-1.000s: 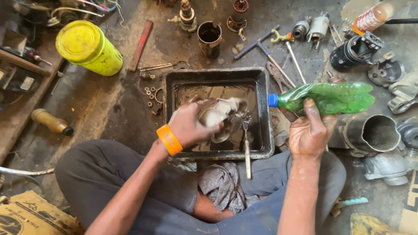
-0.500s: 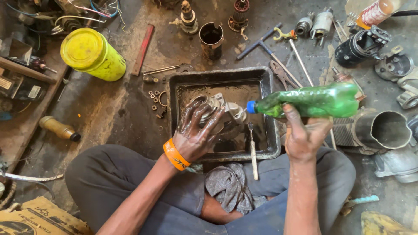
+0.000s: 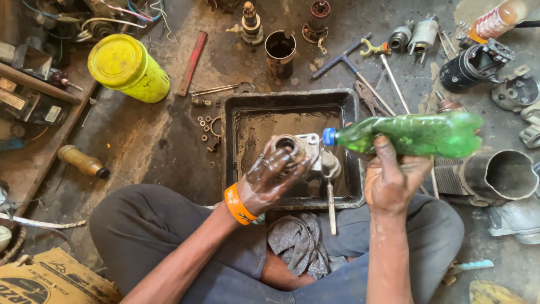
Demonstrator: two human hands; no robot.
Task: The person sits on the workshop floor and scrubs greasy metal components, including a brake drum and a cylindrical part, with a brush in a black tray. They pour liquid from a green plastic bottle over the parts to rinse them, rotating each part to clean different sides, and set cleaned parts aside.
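Grease coats both hands at the middle of the frame. Left hand [image 3: 269,183], with an orange wristband [image 3: 237,205], wraps its fingers over a round metal housing [image 3: 298,153] held above the black metal tray [image 3: 236,146]. Right hand [image 3: 394,179] clasps a green plastic bottle [image 3: 413,135] lying sideways, its blue cap [image 3: 329,137] just beside the housing. Toward the upper left of the frame stands a yellow canister [image 3: 126,67]; a grey rag [image 3: 301,242] lies on the lap at bottom centre, and a dark metal cylinder [image 3: 495,175] rests at the right edge
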